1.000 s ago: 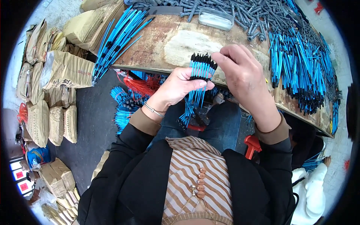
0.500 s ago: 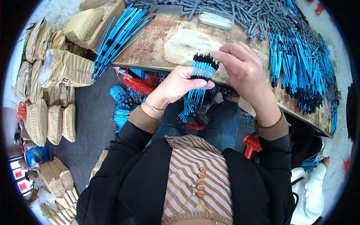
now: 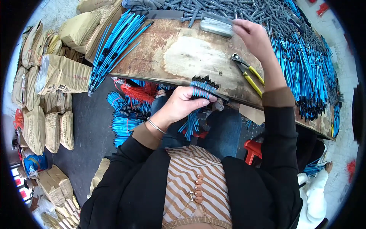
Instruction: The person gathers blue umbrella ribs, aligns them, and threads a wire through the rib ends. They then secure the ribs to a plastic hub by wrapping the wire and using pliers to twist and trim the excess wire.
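Note:
My left hand (image 3: pixel 181 103) is closed round a bundle of thin blue rods with black tips (image 3: pixel 204 87), held upright just off the table's near edge. The rods' lower ends fan out below the fist. My right hand (image 3: pixel 253 40) is raised over the table with its fingertips pinched at the right end of a clear plastic box (image 3: pixel 216 26). A blurred grey strip lies across the box toward those fingertips; whether the hand holds it is unclear. Below that hand, pliers with yellow handles (image 3: pixel 251 77) rest on the wood.
The worn wooden table (image 3: pixel 152 57) bears a heap of grey bolt-like parts (image 3: pixel 251 15) behind. Blue rods (image 3: pixel 305 72) pile up at right, more (image 3: pixel 116 42) at left. Paper sacks (image 3: pixel 65 74), red string (image 3: pixel 139 91) and another person's white sleeve (image 3: pixel 316 194) surround me.
My right hand has left the bundle's top and moved up and away to the plastic box, uncovering the pliers. My left hand has lowered slightly, tilting the bundle's tips.

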A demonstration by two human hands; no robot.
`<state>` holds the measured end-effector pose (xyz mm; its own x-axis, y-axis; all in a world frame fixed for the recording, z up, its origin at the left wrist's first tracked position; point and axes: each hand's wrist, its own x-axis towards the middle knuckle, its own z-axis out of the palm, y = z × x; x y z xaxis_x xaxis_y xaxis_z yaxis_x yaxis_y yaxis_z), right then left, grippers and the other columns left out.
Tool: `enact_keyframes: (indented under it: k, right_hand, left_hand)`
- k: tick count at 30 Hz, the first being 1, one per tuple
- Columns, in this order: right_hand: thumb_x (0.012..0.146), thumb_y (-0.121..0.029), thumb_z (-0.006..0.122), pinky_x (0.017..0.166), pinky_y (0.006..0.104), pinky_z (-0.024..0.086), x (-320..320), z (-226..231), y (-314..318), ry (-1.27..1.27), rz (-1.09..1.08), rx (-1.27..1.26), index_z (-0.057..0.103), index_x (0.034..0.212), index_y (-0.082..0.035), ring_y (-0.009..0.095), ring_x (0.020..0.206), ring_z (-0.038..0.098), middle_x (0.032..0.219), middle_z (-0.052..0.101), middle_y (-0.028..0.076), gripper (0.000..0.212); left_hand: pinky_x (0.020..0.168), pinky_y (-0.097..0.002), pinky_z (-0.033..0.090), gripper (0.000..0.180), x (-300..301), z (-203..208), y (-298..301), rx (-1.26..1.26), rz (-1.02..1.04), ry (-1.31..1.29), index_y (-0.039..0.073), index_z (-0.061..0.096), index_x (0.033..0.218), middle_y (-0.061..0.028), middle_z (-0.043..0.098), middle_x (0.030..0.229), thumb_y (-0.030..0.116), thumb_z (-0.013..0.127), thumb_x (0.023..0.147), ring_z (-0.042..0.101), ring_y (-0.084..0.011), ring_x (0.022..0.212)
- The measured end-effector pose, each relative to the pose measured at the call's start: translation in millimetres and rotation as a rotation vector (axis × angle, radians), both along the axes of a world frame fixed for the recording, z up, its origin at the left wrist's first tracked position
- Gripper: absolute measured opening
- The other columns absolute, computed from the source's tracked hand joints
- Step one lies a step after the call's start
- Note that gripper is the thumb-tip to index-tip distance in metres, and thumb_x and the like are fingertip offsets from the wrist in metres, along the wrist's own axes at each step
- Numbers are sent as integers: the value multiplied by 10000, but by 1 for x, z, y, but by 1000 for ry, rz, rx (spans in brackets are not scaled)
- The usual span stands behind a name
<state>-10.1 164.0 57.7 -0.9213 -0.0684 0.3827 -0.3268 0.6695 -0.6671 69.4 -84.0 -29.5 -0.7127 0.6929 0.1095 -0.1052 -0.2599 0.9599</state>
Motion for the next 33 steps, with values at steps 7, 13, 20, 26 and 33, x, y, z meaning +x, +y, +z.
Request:
enact_keyframes:
  k: [7,13,20,26,33]
  right_hand:
    - [796,-192,584,633,379,488,-98,-38,11,-84,-70,801,676,841,-43,304,636,580,735,659,106,181]
    - [772,-176,576,645,402,499,-102,-49,0,22,-193,982,614,696,-41,327,692,609,752,661,98,159]
    - [789,-178,553,647,407,501,-105,-51,4,87,-175,964,611,714,-53,324,736,621,798,662,95,157]
    - [808,-166,541,655,402,503,-101,-55,22,160,-119,792,647,798,-61,317,735,617,835,656,98,150]
    - [846,32,523,555,197,461,59,27,-26,-127,140,-665,613,841,53,116,624,548,889,629,120,93]
  left_hand:
    - [747,-210,510,231,-13,1,2,-25,23,109,-1,674,1006,-81,694,972,-58,603,795,652,-125,786]
    - [752,-228,504,231,-11,3,2,46,5,60,-3,672,1007,-97,692,959,-55,606,792,646,-148,812]
    - [846,-301,509,214,-4,8,3,16,2,79,-37,652,980,-196,664,1007,-81,586,781,649,-244,927]
    - [838,-301,512,213,-7,6,3,-38,25,121,-38,655,988,-193,666,1005,-65,596,785,653,-240,912]
    - [842,-298,512,209,-8,5,5,30,22,125,-39,654,991,-186,668,1001,-53,606,788,655,-237,906]
